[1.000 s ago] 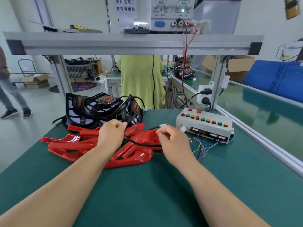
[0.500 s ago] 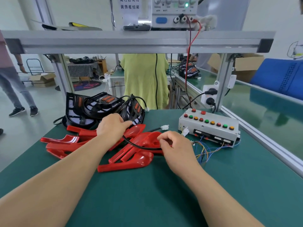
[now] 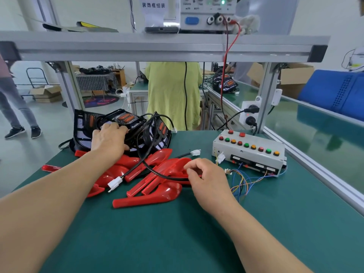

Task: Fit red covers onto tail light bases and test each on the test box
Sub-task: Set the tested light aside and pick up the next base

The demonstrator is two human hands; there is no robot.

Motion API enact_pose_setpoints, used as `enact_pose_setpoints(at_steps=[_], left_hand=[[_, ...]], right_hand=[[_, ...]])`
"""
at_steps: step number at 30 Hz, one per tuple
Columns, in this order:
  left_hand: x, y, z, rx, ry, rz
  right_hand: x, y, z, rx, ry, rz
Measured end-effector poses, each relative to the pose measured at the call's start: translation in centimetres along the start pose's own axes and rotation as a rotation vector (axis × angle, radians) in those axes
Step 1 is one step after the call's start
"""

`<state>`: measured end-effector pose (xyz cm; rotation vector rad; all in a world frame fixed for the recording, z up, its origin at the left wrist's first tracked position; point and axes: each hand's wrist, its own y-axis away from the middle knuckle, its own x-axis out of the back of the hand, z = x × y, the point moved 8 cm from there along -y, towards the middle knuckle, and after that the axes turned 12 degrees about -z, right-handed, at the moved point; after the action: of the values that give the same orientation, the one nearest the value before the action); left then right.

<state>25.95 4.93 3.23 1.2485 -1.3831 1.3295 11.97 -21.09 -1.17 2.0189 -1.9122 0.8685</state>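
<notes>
Done so far: nothing fitted, by the look; glossy red plastic covers [image 3: 153,194] lie loose left of the grey button-topped test box [image 3: 248,154].
Your left hand [image 3: 109,138]: on the black tail light bases [image 3: 126,119], farther left; grip unclear.
Your right hand [image 3: 206,174]: pinching a black cable [image 3: 165,176] beside the box.
Still to do: every fitting, every test.

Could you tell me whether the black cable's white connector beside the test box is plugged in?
Unplugged: the white connector lies free on the mat, apart from the test box and its wired plug.
</notes>
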Motion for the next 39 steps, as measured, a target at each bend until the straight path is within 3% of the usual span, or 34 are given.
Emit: enact_pose_setpoints(at_steps=[7,13,20,22,26,30,34,37,39], left_hand=[[0.7,0.3,-0.8,0.034,-0.001,0.016],[2.9,3.0,-2.0,0.080,0.328,0.245],[6.4,10.1,2.6,-0.146,0.492,0.370],[7.2,13.0,5.5,-0.241,0.481,0.371],[8.0,17.5,10.6,-0.371,0.440,0.339],[6.5,19.6,15.2,-0.443,0.325,0.212],[5.4,19.6,17.1,-0.509,0.292,0.158],[5.3,19.7,16.8,-0.638,0.593,0.135],[5.7,19.6,15.5,-0.676,0.796,0.205]], right_hand=[[0.1,0.0,-0.1,-0.004,-0.009,-0.004],[0.5,0.1,-0.3,0.012,-0.004,0.031],[1.6,0.6,-1.0,0.072,-0.078,0.112],[1.4,0.6,-0.9,0.056,-0.177,0.074],[-0.2,0.4,-0.9,0.022,-0.773,-0.098],[-0.7,0.4,-2.0,0.097,-1.092,-0.247],[0.8,-0.1,0.4,-0.033,-1.089,-0.059],[2.0,-0.4,1.8,-0.072,-0.963,0.010],[2.3,-0.7,2.0,-0.049,-0.994,-0.005]])
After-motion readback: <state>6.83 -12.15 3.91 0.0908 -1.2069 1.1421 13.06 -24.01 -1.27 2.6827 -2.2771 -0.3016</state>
